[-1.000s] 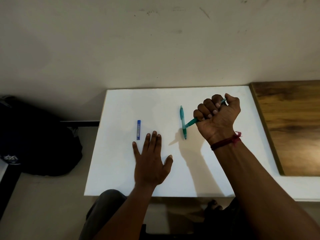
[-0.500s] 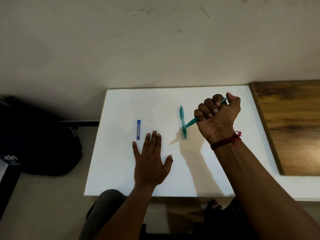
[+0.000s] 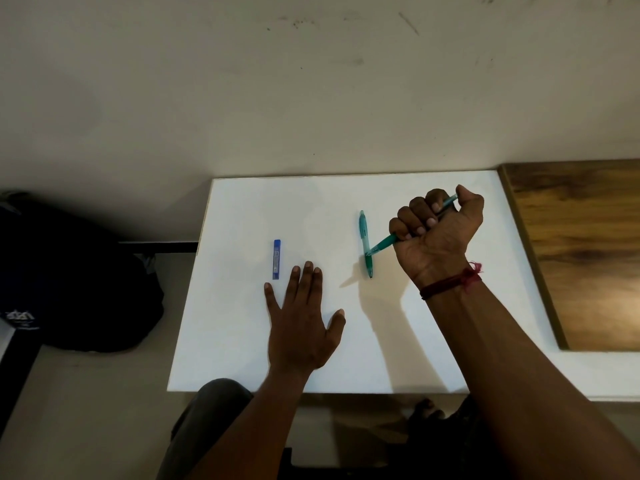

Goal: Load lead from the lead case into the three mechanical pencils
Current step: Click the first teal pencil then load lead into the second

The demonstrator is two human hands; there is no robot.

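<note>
A small blue lead case (image 3: 276, 259) lies on the white table (image 3: 346, 188), left of centre. One teal mechanical pencil (image 3: 365, 248) lies flat in the middle of the table, its tip toward me. My right hand (image 3: 437, 233) is raised above the table in a fist and grips a second teal mechanical pencil (image 3: 382, 244), whose tip slants down-left over the lying one while its cap end pokes out by the thumb. My left hand (image 3: 302, 325) rests flat on the table, palm down, fingers straight, just right of the lead case. A third pencil is not visible.
A brown wooden board (image 3: 585, 251) lies at the table's right side. A dark backpack (image 3: 72, 289) sits on the floor to the left. A pale wall rises right behind the table. My knees are below the table's front edge.
</note>
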